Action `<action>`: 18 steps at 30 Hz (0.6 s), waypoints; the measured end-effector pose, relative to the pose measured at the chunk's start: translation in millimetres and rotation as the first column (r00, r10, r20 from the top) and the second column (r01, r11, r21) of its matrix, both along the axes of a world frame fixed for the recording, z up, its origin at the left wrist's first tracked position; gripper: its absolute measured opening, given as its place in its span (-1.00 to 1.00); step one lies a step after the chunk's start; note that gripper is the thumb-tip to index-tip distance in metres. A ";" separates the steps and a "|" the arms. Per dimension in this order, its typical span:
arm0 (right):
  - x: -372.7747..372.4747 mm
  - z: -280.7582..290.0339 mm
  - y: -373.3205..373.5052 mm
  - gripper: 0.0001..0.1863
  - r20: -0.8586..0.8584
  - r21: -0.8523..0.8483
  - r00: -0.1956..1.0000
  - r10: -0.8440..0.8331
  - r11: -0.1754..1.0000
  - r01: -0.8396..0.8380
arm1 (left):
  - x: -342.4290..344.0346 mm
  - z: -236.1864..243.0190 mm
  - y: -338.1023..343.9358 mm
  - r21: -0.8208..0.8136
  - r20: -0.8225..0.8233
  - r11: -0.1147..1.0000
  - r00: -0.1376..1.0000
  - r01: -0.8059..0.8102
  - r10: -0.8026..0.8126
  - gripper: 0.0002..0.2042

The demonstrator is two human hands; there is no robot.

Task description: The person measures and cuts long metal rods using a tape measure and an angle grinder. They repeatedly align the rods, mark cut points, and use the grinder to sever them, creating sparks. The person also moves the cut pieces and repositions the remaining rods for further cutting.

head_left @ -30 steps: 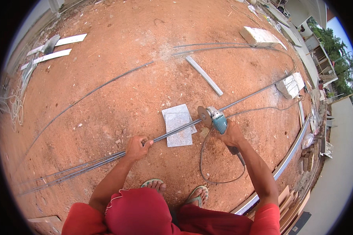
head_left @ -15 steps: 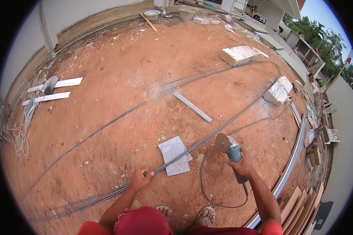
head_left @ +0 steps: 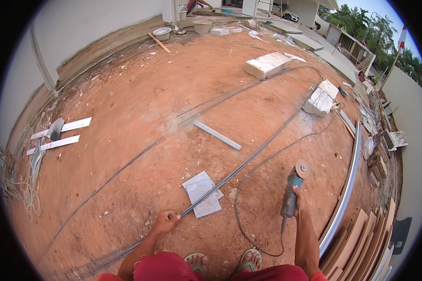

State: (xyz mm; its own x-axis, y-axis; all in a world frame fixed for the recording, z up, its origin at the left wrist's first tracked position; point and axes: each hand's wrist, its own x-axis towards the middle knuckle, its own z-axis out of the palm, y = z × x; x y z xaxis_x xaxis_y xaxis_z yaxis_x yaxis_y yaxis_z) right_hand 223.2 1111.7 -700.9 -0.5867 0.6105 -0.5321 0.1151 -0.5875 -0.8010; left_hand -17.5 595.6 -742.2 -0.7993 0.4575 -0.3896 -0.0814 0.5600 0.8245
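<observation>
My left hand (head_left: 166,220) grips a bundle of long thin metal rods (head_left: 240,168), which runs diagonally over loose square grey tiles (head_left: 198,186) on the red dirt and reaches a white block (head_left: 320,98) farther off. My right hand (head_left: 299,200) is wrapped round a teal and dark angle grinder (head_left: 294,183), held out to the right, apart from the rods, with its disc upward. The grinder's cord (head_left: 239,216) loops on the ground between my hands. A grey bar (head_left: 215,134) lies beyond the tiles.
More rods (head_left: 110,180), a second block (head_left: 267,64) and white strips with coiled cord (head_left: 56,144) lie around. Boards (head_left: 361,239), a long metal profile (head_left: 347,187) and bricks (head_left: 379,168) line the right. A co-worker (head_left: 192,7) is by the far wall, near tubs (head_left: 162,33).
The grinder has come off the rods, moving right, and turned so its disc points upward. My view has lifted toward the far wall. My left hand stays on the rods.
</observation>
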 end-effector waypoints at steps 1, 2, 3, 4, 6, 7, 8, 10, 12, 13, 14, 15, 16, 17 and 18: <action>0.0 -6.2 2.5 -0.41 0.034 0.018 0.999 0.000 1.000 -0.001 | -0.6 0.1 -1.3 -0.020 -0.017 1.000 1.000 0.007 -0.007 -0.73; -4.0 -15.1 1.9 -0.46 0.032 0.049 0.999 -0.020 0.999 0.018 | -0.6 0.9 -4.3 -0.044 -0.034 0.999 0.999 0.010 -0.012 -0.73; -8.1 -20.6 3.9 -0.50 0.032 0.088 0.998 -0.049 0.995 0.046 | -1.2 -3.0 -4.4 -0.014 -0.020 1.000 1.000 0.005 -0.005 -0.73; -12.5 -25.1 7.8 -0.54 0.031 0.126 0.996 -0.079 0.989 0.075 | -1.2 -7.7 -5.5 0.016 -0.007 1.000 1.000 0.000 0.000 -0.73; -6.8 -43.9 29.2 -0.57 0.115 0.274 0.988 -0.100 0.960 0.065 | -3.0 -6.2 6.5 0.031 -0.013 0.999 1.000 0.023 -0.022 -0.73; 2.8 -50.8 41.1 -0.58 0.161 0.344 0.979 -0.121 0.937 0.059 | -1.4 -1.5 13.7 0.018 -0.031 0.999 0.999 0.045 -0.044 -0.73; -6.2 -44.1 36.5 -0.59 0.190 0.358 0.978 -0.086 0.934 0.012 | -0.2 6.1 6.5 -0.026 -0.055 0.999 0.998 0.039 -0.040 -0.73; -14.4 -42.4 39.7 -0.60 0.237 0.465 0.954 -0.185 0.883 0.056 | 0.8 3.0 3.7 -0.044 -0.097 0.999 0.995 0.005 -0.009 -0.72; -23.4 -33.0 40.8 -0.60 0.306 0.438 0.926 -0.222 0.896 0.070 | 5.6 -1.8 0.3 -0.059 -0.122 0.998 0.993 0.000 -0.007 -0.72; -24.7 -44.3 49.4 -0.57 0.318 0.477 0.909 -0.269 0.874 0.092 | 4.1 -3.2 0.5 -0.060 -0.133 0.998 0.991 0.010 -0.017 -0.72; -21.9 -57.3 61.3 -0.55 0.322 0.523 0.892 -0.318 0.845 0.112 | 3.6 -5.8 5.4 -0.050 -0.149 0.999 0.988 0.020 -0.027 -0.72; -26.1 -61.9 63.1 -0.53 0.354 0.579 0.873 -0.334 0.812 0.076 | 4.5 -6.9 4.4 -0.041 -0.137 0.999 0.990 0.017 -0.023 -0.73; -27.1 -64.8 66.2 -0.51 0.379 0.633 0.856 -0.352 0.774 0.037 | 5.1 -6.4 4.2 -0.028 -0.130 1.000 0.991 0.012 -0.015 -0.73; -24.8 -67.2 71.2 -0.50 0.373 0.645 0.852 -0.367 0.763 0.047 | 4.1 -3.1 6.2 -0.012 -0.125 1.000 0.992 0.005 -0.006 -0.74; -22.0 -69.6 75.4 -0.49 0.367 0.658 0.848 -0.382 0.751 0.054 | 4.8 -1.5 10.0 0.001 -0.112 1.000 0.994 0.006 -0.006 -0.74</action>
